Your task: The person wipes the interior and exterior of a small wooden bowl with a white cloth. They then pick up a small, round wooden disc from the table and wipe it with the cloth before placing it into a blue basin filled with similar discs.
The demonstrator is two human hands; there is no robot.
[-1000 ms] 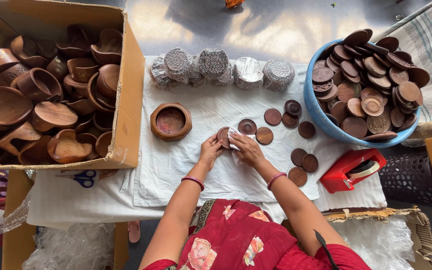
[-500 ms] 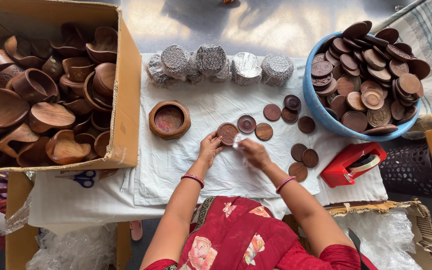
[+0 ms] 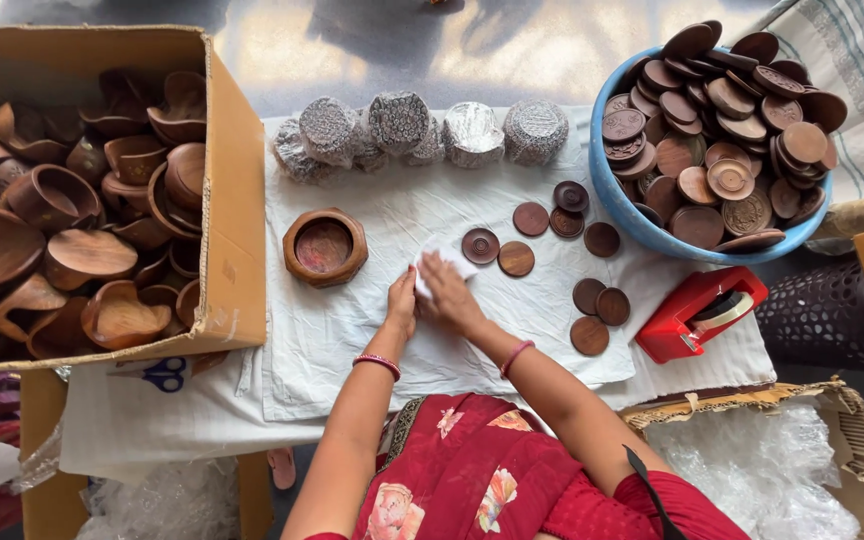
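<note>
Pressing together at frame centre, left hand (image 3: 401,300) and right hand (image 3: 445,290) both held grip on a white paper-wrapped piece (image 3: 442,262); round wooden bowl (image 3: 325,246) just left.

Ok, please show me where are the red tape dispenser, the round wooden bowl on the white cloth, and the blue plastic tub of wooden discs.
Red tape dispenser (image 3: 704,312): head view, on its red body.
Round wooden bowl (image 3: 324,246): head view, on its inside bottom.
Blue plastic tub (image 3: 611,195): head view, on its left rim.
</note>
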